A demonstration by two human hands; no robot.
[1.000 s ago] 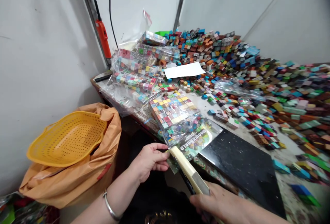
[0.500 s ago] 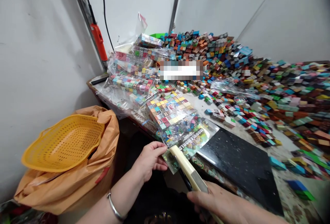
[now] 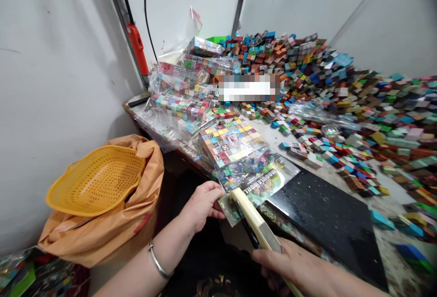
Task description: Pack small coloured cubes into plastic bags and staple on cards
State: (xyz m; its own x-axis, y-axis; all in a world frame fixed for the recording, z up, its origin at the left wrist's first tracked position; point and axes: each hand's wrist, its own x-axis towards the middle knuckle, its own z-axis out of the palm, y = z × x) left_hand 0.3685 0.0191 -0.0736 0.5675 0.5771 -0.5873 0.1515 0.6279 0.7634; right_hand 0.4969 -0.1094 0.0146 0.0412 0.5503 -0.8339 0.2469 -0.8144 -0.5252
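My right hand (image 3: 285, 260) is wrapped round the grip of a long cream-coloured stapler-like tool (image 3: 251, 210). The jaws of this tool lie over the near edge of a printed header card (image 3: 269, 183), which reads "MODULEWORL" and has its last part covered. With thumb and fingers, my left hand (image 3: 205, 201) pinches the card's near left corner, right beside the tool's tip. A clear plastic bag (image 3: 232, 144) of colourful printed blocks joins the card and lies on the table. Whether the jaws are closed on the card is hard to see.
A black board (image 3: 327, 224) lies to the right at the table edge. Loose blocks (image 3: 300, 64) are heaped behind and to the right. Wrapped block packs (image 3: 180, 105) are piled at the left. A yellow basket (image 3: 95, 181) rests in an orange-brown sack (image 3: 150, 183); an orange-handled tool (image 3: 138, 51) hangs nearby.
The camera view has shifted a little, so the scene sits slightly further right and higher. Both hands keep their holds on the card and the stapler-like tool.
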